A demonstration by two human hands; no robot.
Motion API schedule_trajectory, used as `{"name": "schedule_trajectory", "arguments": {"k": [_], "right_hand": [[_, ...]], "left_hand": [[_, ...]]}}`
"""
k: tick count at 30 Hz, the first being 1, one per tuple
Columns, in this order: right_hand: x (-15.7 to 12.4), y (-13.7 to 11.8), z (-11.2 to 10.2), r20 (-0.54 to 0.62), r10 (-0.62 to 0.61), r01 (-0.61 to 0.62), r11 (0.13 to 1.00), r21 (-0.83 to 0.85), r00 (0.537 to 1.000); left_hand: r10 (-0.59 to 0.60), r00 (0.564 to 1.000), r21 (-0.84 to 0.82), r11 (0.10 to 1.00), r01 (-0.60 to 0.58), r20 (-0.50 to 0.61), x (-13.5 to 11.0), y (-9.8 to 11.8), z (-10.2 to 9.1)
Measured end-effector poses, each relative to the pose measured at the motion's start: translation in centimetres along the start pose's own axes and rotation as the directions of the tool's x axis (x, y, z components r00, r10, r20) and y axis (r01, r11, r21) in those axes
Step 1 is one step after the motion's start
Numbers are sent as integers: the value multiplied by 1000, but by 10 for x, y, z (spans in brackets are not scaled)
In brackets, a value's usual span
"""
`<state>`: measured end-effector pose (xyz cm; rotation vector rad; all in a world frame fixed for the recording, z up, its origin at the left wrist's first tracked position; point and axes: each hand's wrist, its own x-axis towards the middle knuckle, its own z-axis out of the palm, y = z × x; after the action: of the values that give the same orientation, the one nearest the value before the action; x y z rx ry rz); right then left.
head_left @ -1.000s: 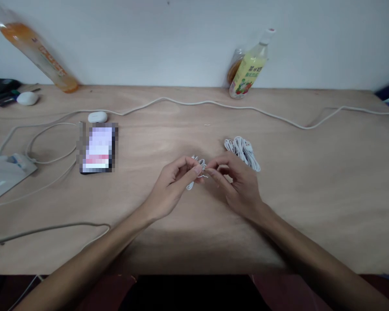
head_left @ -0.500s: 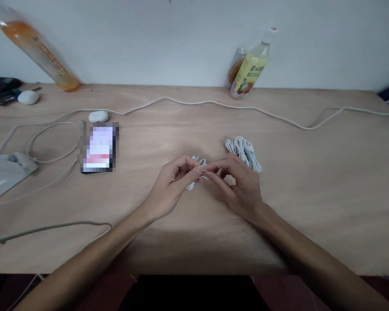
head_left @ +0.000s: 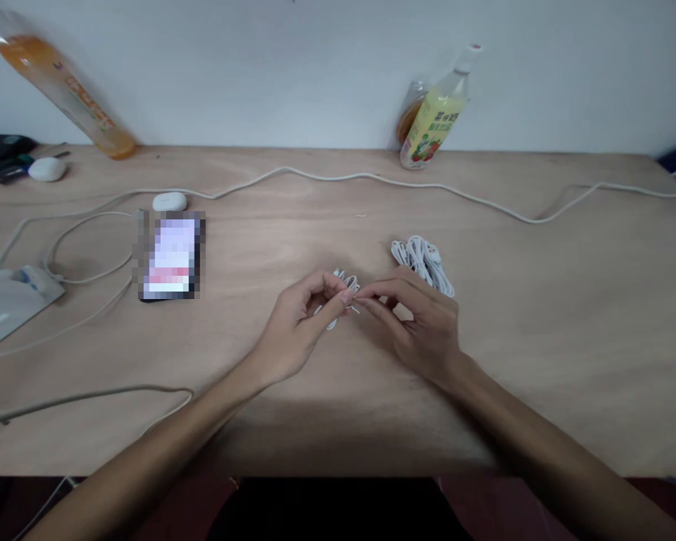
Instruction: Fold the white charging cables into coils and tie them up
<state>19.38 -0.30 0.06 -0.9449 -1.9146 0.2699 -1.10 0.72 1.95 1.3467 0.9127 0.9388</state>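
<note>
Over the middle of the table, my left hand (head_left: 297,323) is closed around a small coil of white cable (head_left: 346,279), its loops poking out past the fingertips and below them. My right hand (head_left: 420,315) meets it from the right, thumb and index finger pinched together at the coil's edge. What the right fingertips grip is thin and mostly hidden; I cannot make it out. A short white end (head_left: 354,310) sticks out under the pinch. Just beyond the right hand lies a larger bundle of white cables (head_left: 424,263).
Left of the hands lies a phone (head_left: 172,255) with a white earbud case (head_left: 170,201) behind it. A long white cord (head_left: 366,176) crosses the table. An orange drink bottle (head_left: 67,98) and a yellow bottle (head_left: 435,120) stand by the wall. A power strip (head_left: 11,300) is far left.
My right hand's fingertips have drawn slightly to the right, a little away from the left thumb. The left hand keeps its hold on the coil almost unmoved.
</note>
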Motion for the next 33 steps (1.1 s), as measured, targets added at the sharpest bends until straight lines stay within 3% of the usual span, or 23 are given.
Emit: {"name": "schedule_trajectory", "arguments": {"k": [6,17,20,24,29,33], "right_hand": [[0,0,0,9,2,-2,1000,4,1000],[2,-3,-1,51,141,-145,985,88,989],[2,-5,3,84,307,-319,919,234,948],[3,-5,5,181,511,-535,727,431,840],[6,-5,3,229,543,-573,629,526,808],[7,-7,3,206,543,-558,632,538,814]], "left_hand": [[18,1000,37,999,-17,-9,0,-1,0],[65,997,156,986,-60,-29,-1,-5,-2],[106,994,199,975,-97,-34,-1,-5,-3],[175,983,224,961,-161,-47,-1,-6,-3],[189,978,182,968,-172,-82,-1,-4,-2],[155,983,141,980,-141,-98,-2,-3,-2]]}}
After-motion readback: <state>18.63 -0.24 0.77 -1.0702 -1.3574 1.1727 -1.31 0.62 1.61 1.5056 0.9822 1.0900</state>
